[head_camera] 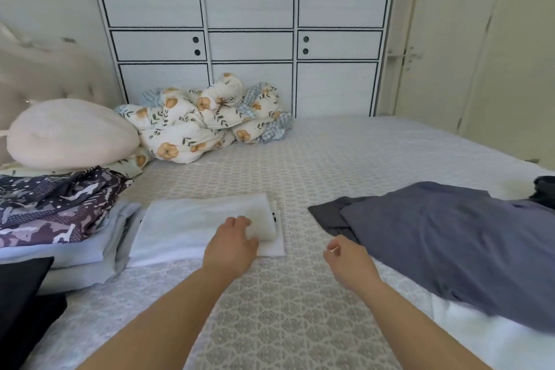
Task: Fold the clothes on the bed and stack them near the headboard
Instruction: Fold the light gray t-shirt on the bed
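While left hand (231, 245) grips white garment (192, 225) (folded), right hand (348, 258) hovers

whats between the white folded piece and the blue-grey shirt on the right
In the head view, only bare patterned bedspread separates the white folded garment from the blue-grey shirt. The right hand hovers over the near end of that gap.

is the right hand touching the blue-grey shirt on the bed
Apart. The head view shows patterned bedspread between the right hand and the blue-grey shirt; its loosely curled fingers hold nothing.
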